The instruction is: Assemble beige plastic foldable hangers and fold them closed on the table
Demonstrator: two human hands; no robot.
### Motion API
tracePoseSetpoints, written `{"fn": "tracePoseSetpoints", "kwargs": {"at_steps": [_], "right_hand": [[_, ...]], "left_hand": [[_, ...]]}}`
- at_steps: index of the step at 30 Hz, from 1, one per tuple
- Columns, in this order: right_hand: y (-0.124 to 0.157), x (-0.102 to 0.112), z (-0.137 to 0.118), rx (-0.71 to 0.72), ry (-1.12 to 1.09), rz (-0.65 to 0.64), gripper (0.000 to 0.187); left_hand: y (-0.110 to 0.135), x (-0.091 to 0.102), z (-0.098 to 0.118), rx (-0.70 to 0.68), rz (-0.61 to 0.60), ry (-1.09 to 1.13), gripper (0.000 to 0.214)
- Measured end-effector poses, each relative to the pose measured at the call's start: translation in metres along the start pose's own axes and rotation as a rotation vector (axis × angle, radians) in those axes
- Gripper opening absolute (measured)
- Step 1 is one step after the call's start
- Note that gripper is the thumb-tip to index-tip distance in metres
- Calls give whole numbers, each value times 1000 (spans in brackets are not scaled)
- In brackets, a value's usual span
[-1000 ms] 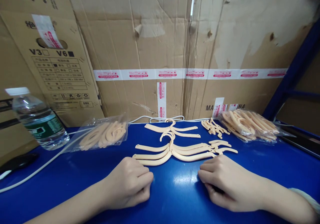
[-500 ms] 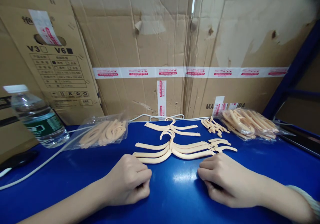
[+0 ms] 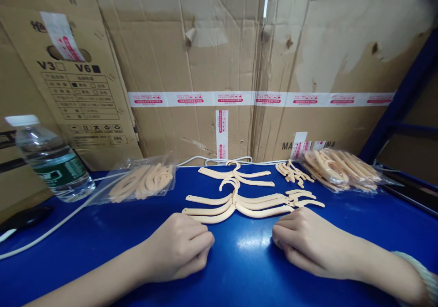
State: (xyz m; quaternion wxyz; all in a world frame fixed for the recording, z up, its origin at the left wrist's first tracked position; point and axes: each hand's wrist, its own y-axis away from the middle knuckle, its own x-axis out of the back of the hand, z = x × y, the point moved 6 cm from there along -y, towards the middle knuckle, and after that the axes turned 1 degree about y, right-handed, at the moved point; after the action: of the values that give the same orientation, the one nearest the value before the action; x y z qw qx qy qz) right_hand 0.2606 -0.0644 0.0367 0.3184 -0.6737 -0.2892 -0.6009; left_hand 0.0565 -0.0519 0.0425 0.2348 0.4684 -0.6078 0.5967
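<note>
My left hand (image 3: 181, 247) rests on the blue table as a loose fist, nothing visible in it. It lies just in front of the left end of a stack of beige plastic hanger parts (image 3: 212, 215). Curled the same way, my right hand (image 3: 308, 245) sits near the stack's right end, with nothing showing between its fingers. A hook (image 3: 228, 184) rises from the stack's middle. Behind it lies another beige hanger (image 3: 236, 174) with its hook. Small curved beige pieces (image 3: 310, 203) lie just beyond my right hand.
More small beige pieces (image 3: 293, 172) lie in a heap. Clear bags of beige parts lie at left (image 3: 140, 181) and right (image 3: 342, 170). At left are a water bottle (image 3: 56, 161), a black mouse (image 3: 27, 220) and a white cable (image 3: 68, 225). Cardboard (image 3: 191, 129) stands behind.
My left hand has shifted slightly right and its fingers have closed a bit more. My right hand has curled in slightly. The hanger parts have not moved.
</note>
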Motion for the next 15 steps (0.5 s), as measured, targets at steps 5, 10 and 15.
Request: {"fn": "tracePoseSetpoints", "kwargs": {"at_steps": [5, 10, 15], "right_hand": [[-1, 2, 0, -1, 12, 1, 20], [1, 5, 5, -4, 36, 61, 29], [5, 16, 10, 25, 5, 178, 35]], "left_hand": [[1, 0, 0, -13, 11, -28, 29], [1, 1, 2, -23, 18, -25, 29], [1, 0, 2, -23, 23, -38, 30]]}}
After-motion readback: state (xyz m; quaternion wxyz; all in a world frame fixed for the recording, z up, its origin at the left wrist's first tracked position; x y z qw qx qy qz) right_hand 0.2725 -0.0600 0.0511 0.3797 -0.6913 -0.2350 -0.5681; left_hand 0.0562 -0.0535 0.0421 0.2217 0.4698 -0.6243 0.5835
